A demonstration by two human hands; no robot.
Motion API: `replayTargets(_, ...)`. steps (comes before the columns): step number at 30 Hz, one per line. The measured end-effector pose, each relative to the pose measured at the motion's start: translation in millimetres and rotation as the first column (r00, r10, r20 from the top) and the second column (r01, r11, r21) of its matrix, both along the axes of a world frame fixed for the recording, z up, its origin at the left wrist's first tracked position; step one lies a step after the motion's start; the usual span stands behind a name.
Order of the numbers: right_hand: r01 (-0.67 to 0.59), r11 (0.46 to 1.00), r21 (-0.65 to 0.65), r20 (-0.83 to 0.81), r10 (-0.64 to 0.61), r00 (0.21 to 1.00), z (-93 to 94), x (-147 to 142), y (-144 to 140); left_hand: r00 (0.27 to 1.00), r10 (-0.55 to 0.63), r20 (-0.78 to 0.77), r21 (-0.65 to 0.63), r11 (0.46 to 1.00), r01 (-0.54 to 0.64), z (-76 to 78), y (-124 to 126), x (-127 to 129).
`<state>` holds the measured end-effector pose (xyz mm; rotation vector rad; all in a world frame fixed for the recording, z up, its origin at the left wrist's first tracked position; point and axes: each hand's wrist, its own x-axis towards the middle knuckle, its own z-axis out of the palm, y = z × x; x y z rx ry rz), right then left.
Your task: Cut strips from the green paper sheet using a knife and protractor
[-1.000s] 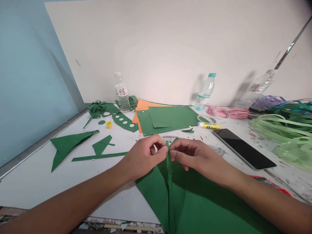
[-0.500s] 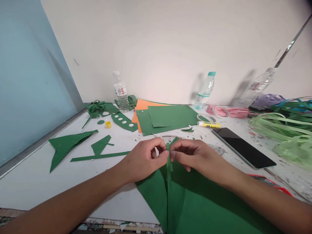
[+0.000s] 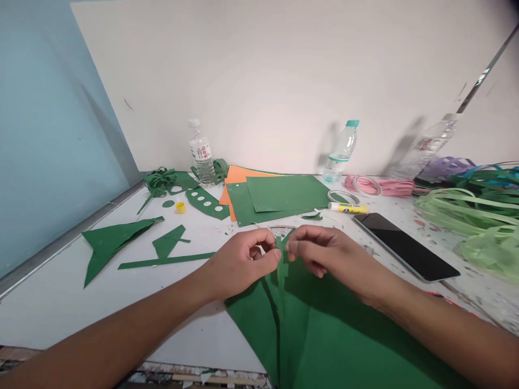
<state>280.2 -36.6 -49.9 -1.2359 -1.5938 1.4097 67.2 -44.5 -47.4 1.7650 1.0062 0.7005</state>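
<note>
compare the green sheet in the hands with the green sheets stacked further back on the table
The held green sheet is pinched at its far tip by the left hand and right hand, with a crease or slit down its middle. The stacked green sheets lie flat and untouched, on orange paper. Both are the same dark green.

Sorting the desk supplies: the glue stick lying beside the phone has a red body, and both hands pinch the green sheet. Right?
Not quite. The head view shows the glue stick beside the phone is yellow; both hands do pinch the green sheet.
</note>
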Motion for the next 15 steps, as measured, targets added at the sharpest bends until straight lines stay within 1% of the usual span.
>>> replayTargets(2, 0.130, 0.991, 0.035, -0.028, -0.129, 0.991, -5.0, 7.5, 11.1, 1.000, 0.026, 0.006, -0.011, 1.000, -0.026, -0.2, -0.2, 0.3)
replayTargets(3, 0.182, 0.980, 0.082, -0.019, -0.181, 0.983, -7.2, 11.4, 16.6, 0.999, 0.046, 0.004, -0.020, 0.999, -0.046, -0.4, -0.2, 0.4)
replayTargets(4, 0.243, 0.957, 0.158, -0.001, -0.246, 0.969, -8.7, 14.9, 21.2, 0.998, 0.069, 0.002, -0.033, 0.997, -0.069, -0.7, -0.1, 0.3)
replayTargets(5, 0.279, 0.930, 0.240, 0.013, -0.291, 0.957, -9.2, 17.5, 24.4, 0.996, 0.093, -0.003, -0.046, 0.995, -0.093, -1.1, 0.1, 0.2)
replayTargets(6, 0.285, 0.911, 0.297, 0.031, -0.307, 0.951, -8.6, 18.8, 25.6, 0.994, 0.113, -0.007, -0.059, 0.992, -0.113, -1.5, 0.4, -0.1)
replayTargets(7, 0.263, 0.908, 0.325, 0.048, -0.294, 0.955, -7.0, 18.6, 24.7, 0.992, 0.129, -0.009, -0.070, 0.989, -0.129, -1.8, 0.8, -0.4)
replayTargets(8, 0.216, 0.925, 0.312, 0.067, -0.248, 0.966, -4.5, 17.1, 21.9, 0.990, 0.143, -0.008, -0.076, 0.987, -0.143, -2.1, 1.3, -0.7)
replayTargets(10, 0.081, 0.973, 0.215, 0.105, -0.106, 0.989, 1.7, 11.1, 12.2, 0.986, 0.165, 0.000, -0.079, 0.983, -0.165, -2.6, 2.3, -1.3)
replayTargets(11, 0.007, 0.986, 0.164, 0.114, -0.026, 0.993, 4.5, 7.4, 6.5, 0.985, 0.175, 0.007, -0.077, 0.982, -0.174, -2.8, 2.8, -1.5)
replayTargets(13, -0.157, 0.986, 0.059, 0.138, 0.147, 0.979, 7.9, 0.8, -4.2, 0.982, 0.189, 0.027, -0.077, 0.979, -0.186, -3.0, 3.3, -1.6)
replayTargets(15, -0.268, 0.963, -0.028, 0.134, 0.269, 0.954, 7.6, -3.6, -11.3, 0.980, 0.194, 0.044, -0.087, 0.978, -0.189, -2.9, 3.5, -1.5)
